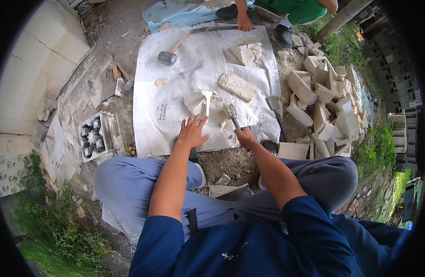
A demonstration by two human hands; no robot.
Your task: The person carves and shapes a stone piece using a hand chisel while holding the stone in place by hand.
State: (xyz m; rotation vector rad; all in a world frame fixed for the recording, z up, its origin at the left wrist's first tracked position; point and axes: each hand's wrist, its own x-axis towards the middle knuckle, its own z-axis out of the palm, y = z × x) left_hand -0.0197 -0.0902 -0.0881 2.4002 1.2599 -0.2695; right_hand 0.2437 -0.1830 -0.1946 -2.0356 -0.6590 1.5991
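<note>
My left hand (pixel 192 132) is spread flat, its fingertips at the near edge of a broken cream block piece (pixel 194 102) with a pale upright strip. Whether the fingers press on that piece I cannot tell. My right hand (pixel 245 137) grips the handle of a hammer (pixel 230 111), whose head is just right of the piece, low over the sheet. Small crumbs lie between the hammer and my left hand. Beyond them is a rough oblong cream slab (pixel 237 87). All of this is on a white woven sheet (pixel 148 97) in front of my crossed legs.
A mallet (pixel 167 57) with a wooden handle lies farther back. Another person's hand (pixel 244 22) touches a long dark tool at the far edge. Broken cream blocks (pixel 323 87) are heaped at right. At left stands a white crate (pixel 85 156) holding dark metallic pieces.
</note>
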